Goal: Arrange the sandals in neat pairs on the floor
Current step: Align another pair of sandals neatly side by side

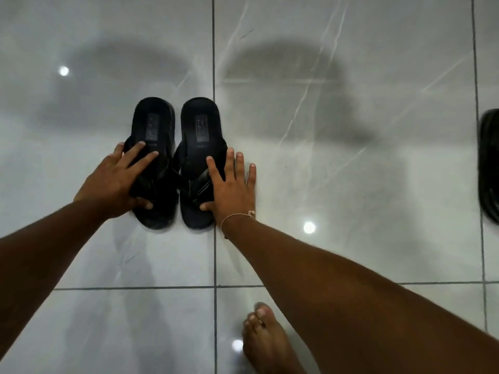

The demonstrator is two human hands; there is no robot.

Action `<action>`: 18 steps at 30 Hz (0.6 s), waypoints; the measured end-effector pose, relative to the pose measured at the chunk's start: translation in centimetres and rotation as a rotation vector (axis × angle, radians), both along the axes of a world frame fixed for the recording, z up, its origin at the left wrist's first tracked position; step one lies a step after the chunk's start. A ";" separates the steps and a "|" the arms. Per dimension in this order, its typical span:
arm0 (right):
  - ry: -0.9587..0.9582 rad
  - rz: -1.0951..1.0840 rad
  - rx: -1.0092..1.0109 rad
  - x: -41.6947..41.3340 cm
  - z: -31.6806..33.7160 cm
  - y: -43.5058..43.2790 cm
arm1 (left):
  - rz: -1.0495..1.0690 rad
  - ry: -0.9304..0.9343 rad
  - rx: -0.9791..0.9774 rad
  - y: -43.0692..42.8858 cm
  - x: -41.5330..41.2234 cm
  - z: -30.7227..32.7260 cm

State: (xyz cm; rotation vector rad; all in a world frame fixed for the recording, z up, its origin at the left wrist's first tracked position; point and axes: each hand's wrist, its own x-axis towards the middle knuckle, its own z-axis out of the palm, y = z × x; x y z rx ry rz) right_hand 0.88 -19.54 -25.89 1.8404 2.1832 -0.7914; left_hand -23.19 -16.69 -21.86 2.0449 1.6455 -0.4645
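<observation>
two black thong sandals sit side by side on the floor, touching or nearly so along their inner edges, heels pointing away from the camera, toes toward the person. left sandal [154, 147], right sandal [199, 147]. each has a dark rectangular label patch on the heel area of the footbed, plus a tiny line of print below it; writing too blurred to read, no brand legible. the pair lies just left of a vertical grout line [213, 63].

left hand [113, 182] lies over the strap part of the left sandal, fingers spread, thumb curled at the toe end near the sole edge; palm down, flat rather than clamped. right hand [231, 190] rests on the outer edge of the right sandal, fingers spread and extended, index on the strap, the outer fingers over the tile, thumb touching the toe end. whether it presses or just rests, cannot tell. thin bracelet [237, 216] on the right wrist.

count: 2 sandals in the pair, 1 further dark sandal [490, 168] cut off at the right frame edge, well apart from the pair. 1 bare foot [266, 344] at bottom. glossy grey marble-look tile floor [351, 130], 3 bright light reflections, shadows of the person across the tiles.
</observation>
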 end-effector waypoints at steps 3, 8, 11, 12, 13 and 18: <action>0.004 -0.003 -0.021 0.1 0.3 0.1 | 0.009 0.003 -0.007 -0.3 -0.3 0.1; -0.001 0.000 -0.035 -0.7 0.4 0.0 | 0.010 0.025 -0.002 -0.9 -0.8 -0.1; -0.010 -0.011 -0.034 -1.3 0.2 -0.1 | 0.016 0.039 0.003 -0.9 -1.2 -0.1; -0.017 -0.010 -0.033 -1.4 0.1 -0.1 | 0.005 0.043 0.007 -0.9 -1.3 -0.2; -0.021 -0.008 -0.032 -1.4 0.0 -0.1 | -0.007 0.050 0.010 -0.8 -1.3 -0.2; -0.065 0.003 -0.010 -1.4 0.4 0.0 | -0.058 0.139 0.027 -0.7 -1.5 -0.1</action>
